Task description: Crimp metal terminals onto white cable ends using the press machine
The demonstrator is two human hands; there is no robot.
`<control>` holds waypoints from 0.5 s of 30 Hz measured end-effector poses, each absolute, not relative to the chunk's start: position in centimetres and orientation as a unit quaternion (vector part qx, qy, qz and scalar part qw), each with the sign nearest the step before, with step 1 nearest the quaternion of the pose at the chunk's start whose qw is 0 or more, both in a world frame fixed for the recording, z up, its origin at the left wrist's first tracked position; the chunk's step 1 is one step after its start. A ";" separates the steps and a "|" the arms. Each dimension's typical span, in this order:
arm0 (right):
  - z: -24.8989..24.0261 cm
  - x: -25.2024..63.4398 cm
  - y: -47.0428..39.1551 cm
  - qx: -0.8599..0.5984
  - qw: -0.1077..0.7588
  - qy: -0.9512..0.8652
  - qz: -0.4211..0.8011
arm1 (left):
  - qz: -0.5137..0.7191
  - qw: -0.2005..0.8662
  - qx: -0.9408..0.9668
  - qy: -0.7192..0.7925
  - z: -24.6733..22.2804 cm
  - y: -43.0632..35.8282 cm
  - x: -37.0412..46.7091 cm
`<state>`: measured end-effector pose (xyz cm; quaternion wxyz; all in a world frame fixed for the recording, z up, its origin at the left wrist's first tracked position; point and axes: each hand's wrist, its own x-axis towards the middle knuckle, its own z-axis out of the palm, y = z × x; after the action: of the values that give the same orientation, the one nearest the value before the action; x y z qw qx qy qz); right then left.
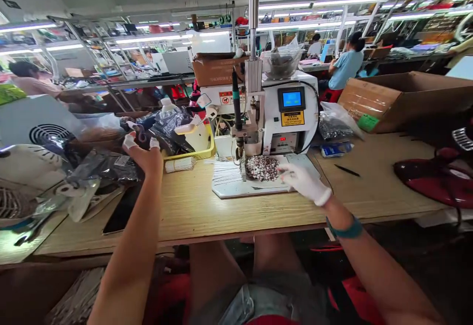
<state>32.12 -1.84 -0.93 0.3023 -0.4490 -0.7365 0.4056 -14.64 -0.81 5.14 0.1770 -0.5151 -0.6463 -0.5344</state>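
My left hand (145,153), with white covers on some fingertips, reaches to the bags left of the yellow tray (203,154). Its fingers are apart, near a dark coiled cable (140,131); whether they touch it is unclear. My right hand (301,181), in a white glove, hovers at the right side of a pile of small brown-and-white parts (261,167). Its fingers are bent, and what they hold, if anything, is too small to make out. The pile lies on the base plate (236,192) of a machine (254,78), beside thin white strips (226,172).
A bundle of white sticks (180,164) lies before the tray. A phone (120,211) and plastic bags (107,164) are at left. To the right are a black pen (346,170), a blue packet (337,149), a cardboard box (373,103) and a red fan base (432,179). People sit farther back.
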 end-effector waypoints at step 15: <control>-0.8 24.8 6.1 -0.390 0.389 -0.802 0.230 | -0.118 0.059 -0.802 -0.583 -1.8 -3.2 -0.2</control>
<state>24.80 6.09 -0.81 0.3894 -0.3904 -0.8020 0.2295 -0.19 -3.19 -1.77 0.0589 -0.8018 -0.5828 -0.1179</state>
